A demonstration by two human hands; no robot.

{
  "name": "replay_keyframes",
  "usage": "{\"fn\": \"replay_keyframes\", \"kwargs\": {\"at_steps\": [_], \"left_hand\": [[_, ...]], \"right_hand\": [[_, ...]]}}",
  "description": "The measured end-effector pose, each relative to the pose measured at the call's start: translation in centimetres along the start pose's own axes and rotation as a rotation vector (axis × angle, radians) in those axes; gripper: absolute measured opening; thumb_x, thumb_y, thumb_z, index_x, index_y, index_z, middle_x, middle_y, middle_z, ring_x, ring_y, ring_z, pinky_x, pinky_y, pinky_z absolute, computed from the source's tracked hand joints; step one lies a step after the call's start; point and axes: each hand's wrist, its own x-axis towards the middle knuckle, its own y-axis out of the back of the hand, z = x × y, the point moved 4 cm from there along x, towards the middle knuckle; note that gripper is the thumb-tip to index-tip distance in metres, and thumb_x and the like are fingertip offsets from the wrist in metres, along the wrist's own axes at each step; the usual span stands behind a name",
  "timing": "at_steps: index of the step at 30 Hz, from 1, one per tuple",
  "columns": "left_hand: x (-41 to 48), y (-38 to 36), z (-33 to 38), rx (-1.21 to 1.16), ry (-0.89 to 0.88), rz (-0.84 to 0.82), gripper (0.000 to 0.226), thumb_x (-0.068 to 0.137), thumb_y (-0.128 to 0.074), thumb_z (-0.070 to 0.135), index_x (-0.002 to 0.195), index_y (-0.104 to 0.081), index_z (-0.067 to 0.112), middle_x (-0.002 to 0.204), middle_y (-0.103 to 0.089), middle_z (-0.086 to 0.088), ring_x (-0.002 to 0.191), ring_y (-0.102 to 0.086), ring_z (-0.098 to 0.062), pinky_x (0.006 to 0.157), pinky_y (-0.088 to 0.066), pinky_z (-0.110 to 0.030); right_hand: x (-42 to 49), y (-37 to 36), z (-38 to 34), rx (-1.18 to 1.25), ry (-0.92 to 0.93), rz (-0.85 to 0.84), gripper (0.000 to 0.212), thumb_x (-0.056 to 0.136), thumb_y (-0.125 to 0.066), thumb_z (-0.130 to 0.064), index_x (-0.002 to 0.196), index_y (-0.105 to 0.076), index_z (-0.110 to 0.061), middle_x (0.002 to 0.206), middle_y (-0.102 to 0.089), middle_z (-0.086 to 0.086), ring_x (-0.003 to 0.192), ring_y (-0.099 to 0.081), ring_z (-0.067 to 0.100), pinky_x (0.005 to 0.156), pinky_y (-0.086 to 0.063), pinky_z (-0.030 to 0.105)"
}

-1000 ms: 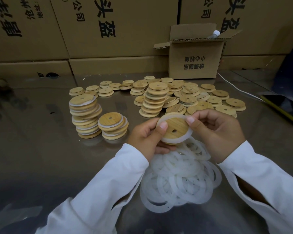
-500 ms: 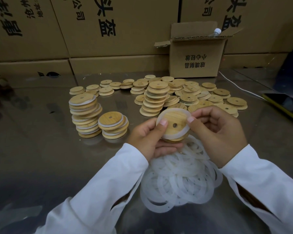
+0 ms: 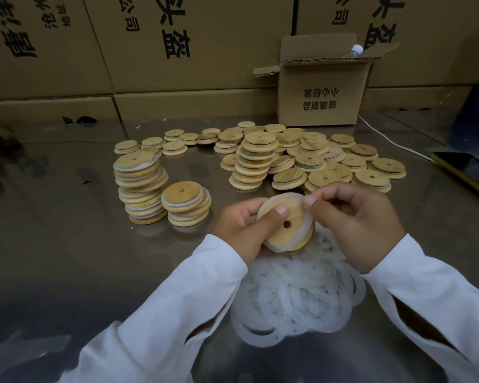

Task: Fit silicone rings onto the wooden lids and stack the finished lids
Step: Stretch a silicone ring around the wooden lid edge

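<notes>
I hold a round wooden lid (image 3: 288, 233) with a small centre hole above the table, tilted toward me. My left hand (image 3: 244, 225) grips its left side, thumb pressed on the face. My right hand (image 3: 354, 219) pinches the white silicone ring (image 3: 306, 217) at the lid's upper right rim; the ring lies partly round the lid. Below my hands sits a heap of loose silicone rings (image 3: 296, 294). Two stacks of ringed lids stand at the left, a tall stack (image 3: 140, 186) and a short stack (image 3: 186, 204).
Several bare wooden lids (image 3: 315, 161) lie spread and stacked across the middle of the shiny table (image 3: 67, 244). An open cardboard box (image 3: 324, 89) with a bottle in it stands behind them. Large cartons line the back. A phone (image 3: 465, 172) and white cable lie at the right.
The lid has tilted and turned in my hands, and my right fingers have worked the ring further round its rim. My left thumb has slid onto the lid's face.
</notes>
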Motion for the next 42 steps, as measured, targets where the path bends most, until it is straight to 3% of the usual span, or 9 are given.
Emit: {"fn": "replay_keyframes", "kwargs": {"at_steps": [3,10,18,29,36,39,42], "left_hand": [[0.0,-0.1,0.3,-0.001,-0.033,-0.01,0.03,0.069,-0.059,0.028,0.093,-0.068,0.013,0.084,-0.069,-0.01,0.082,-0.065,-0.022,0.078,-0.054,-0.036],[0.0,0.3,1.0,0.037,-0.085,0.026,0.033,0.071,-0.057,0.029,0.097,-0.066,0.011,0.091,-0.067,-0.014,0.089,-0.063,-0.029,0.088,-0.049,-0.052],[0.2,0.4,0.4,-0.076,-0.027,0.027,0.032,0.07,-0.059,0.031,0.096,-0.068,0.013,0.086,-0.069,-0.008,0.082,-0.066,-0.021,0.074,-0.056,-0.037],[0.3,0.6,0.4,-0.116,-0.03,0.025,0.033,0.068,-0.06,0.031,0.094,-0.068,0.013,0.081,-0.07,-0.005,0.078,-0.068,-0.018,0.065,-0.058,-0.032],[0.2,0.5,0.6,-0.045,-0.06,0.047,0.032,0.07,-0.058,0.032,0.096,-0.067,0.016,0.084,-0.069,-0.005,0.083,-0.067,-0.021,0.071,-0.057,-0.038],[0.1,0.3,0.7,0.01,-0.106,0.075,0.033,0.071,-0.058,0.033,0.098,-0.066,0.014,0.087,-0.069,-0.008,0.09,-0.065,-0.028,0.08,-0.054,-0.044],[0.0,0.3,0.6,0.054,-0.117,0.1,0.023,0.079,-0.06,0.026,0.096,-0.066,0.013,0.084,-0.07,-0.008,0.086,-0.067,-0.027,0.076,-0.055,-0.041]], "right_hand": [[0.1,0.1,0.1,0.023,-0.047,-0.015,0.02,0.077,-0.066,-0.013,0.059,-0.066,-0.023,0.06,-0.06,0.0,0.056,-0.051,0.009,0.051,-0.043,0.012],[0.0,-0.1,-0.2,0.003,-0.042,-0.046,0.021,0.082,-0.062,-0.011,0.064,-0.063,-0.021,0.048,-0.055,-0.01,0.048,-0.046,0.005,0.048,-0.041,0.012],[0.1,-0.2,-0.7,-0.019,0.004,-0.045,0.017,0.081,-0.062,-0.011,0.068,-0.062,-0.022,0.066,-0.059,0.008,0.063,-0.049,0.019,0.058,-0.043,0.024],[0.0,-0.1,-0.9,-0.09,0.034,-0.041,0.017,0.081,-0.063,-0.012,0.067,-0.061,-0.022,0.067,-0.061,0.005,0.065,-0.052,0.02,0.061,-0.045,0.025],[-0.4,-0.1,-0.8,-0.05,0.032,-0.01,0.018,0.079,-0.066,-0.009,0.066,-0.062,-0.022,0.066,-0.062,0.004,0.059,-0.053,0.012,0.054,-0.045,0.012],[-0.4,0.0,-0.7,-0.029,0.013,-0.006,0.018,0.078,-0.067,-0.011,0.066,-0.063,-0.023,0.068,-0.064,0.007,0.058,-0.055,0.013,0.052,-0.045,0.012],[-0.4,0.0,-0.5,-0.121,0.049,0.036,0.012,0.075,-0.068,-0.021,0.067,-0.062,-0.028,0.082,-0.062,0.001,0.061,-0.056,0.013,0.058,-0.048,0.017]]}}
